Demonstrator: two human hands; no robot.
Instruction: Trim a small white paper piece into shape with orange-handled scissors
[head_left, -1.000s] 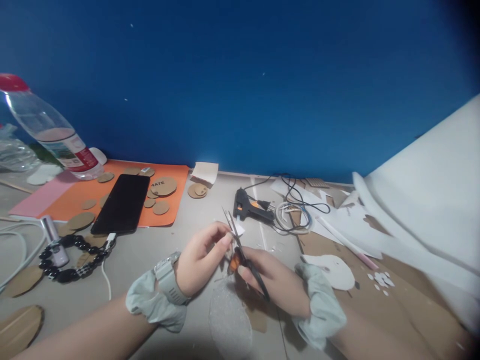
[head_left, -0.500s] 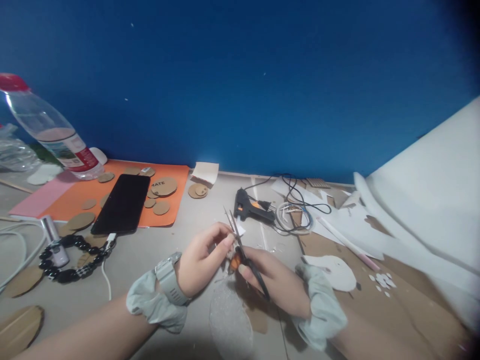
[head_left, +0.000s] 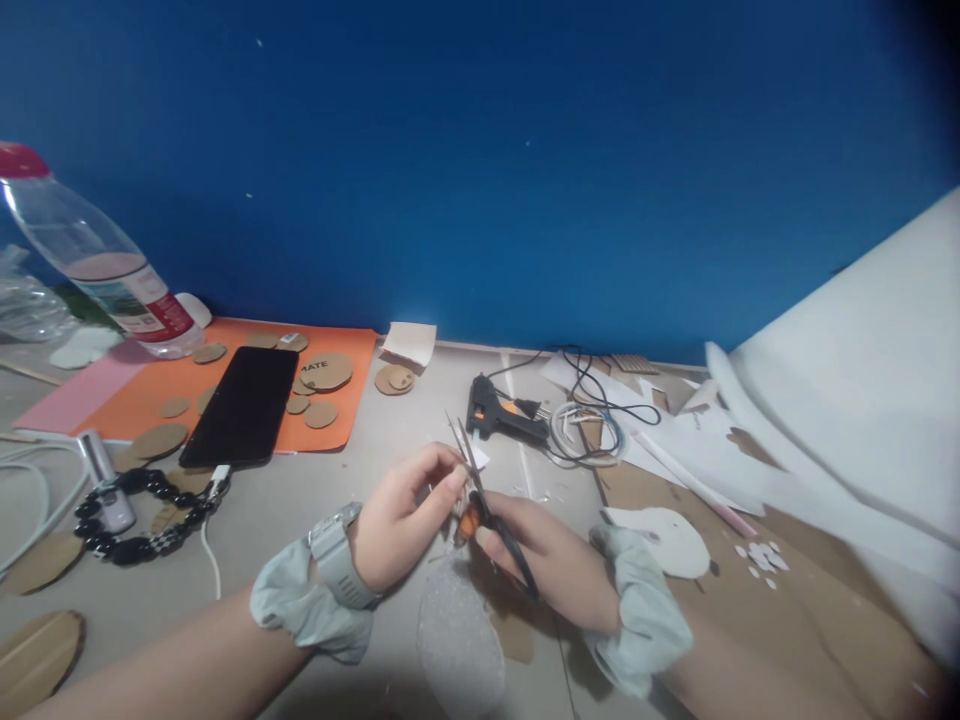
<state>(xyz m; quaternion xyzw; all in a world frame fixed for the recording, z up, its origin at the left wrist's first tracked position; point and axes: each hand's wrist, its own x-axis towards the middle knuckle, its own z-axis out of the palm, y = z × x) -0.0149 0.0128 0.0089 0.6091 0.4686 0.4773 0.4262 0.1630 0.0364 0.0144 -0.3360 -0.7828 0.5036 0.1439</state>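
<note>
My right hand (head_left: 559, 565) is closed on a pair of scissors (head_left: 510, 545) with black and orange handles. Their slim blades point up and away, slightly apart at the tips. Close beside the blades, my left hand (head_left: 401, 520) pinches thumb and fingers together; whatever lies between them is too small and hidden to name. A small white scrap (head_left: 480, 458) shows behind the blades, and I cannot tell whether it is held. Below my hands lies a speckled whitish oval piece (head_left: 459, 640). Just beyond the scissor tips rests a black glue gun (head_left: 502, 412).
At left, cardboard discs (head_left: 328, 372) and a black phone (head_left: 244, 405) lie on an orange sheet (head_left: 360, 400), near a bottle (head_left: 112, 260) and a beaded bracelet (head_left: 124, 550). Cables (head_left: 589, 435), white paper (head_left: 705, 460) and small white bits (head_left: 765, 558) lie at right.
The hands and scissors keep almost the same pose. The whole view has shifted very slightly.
</note>
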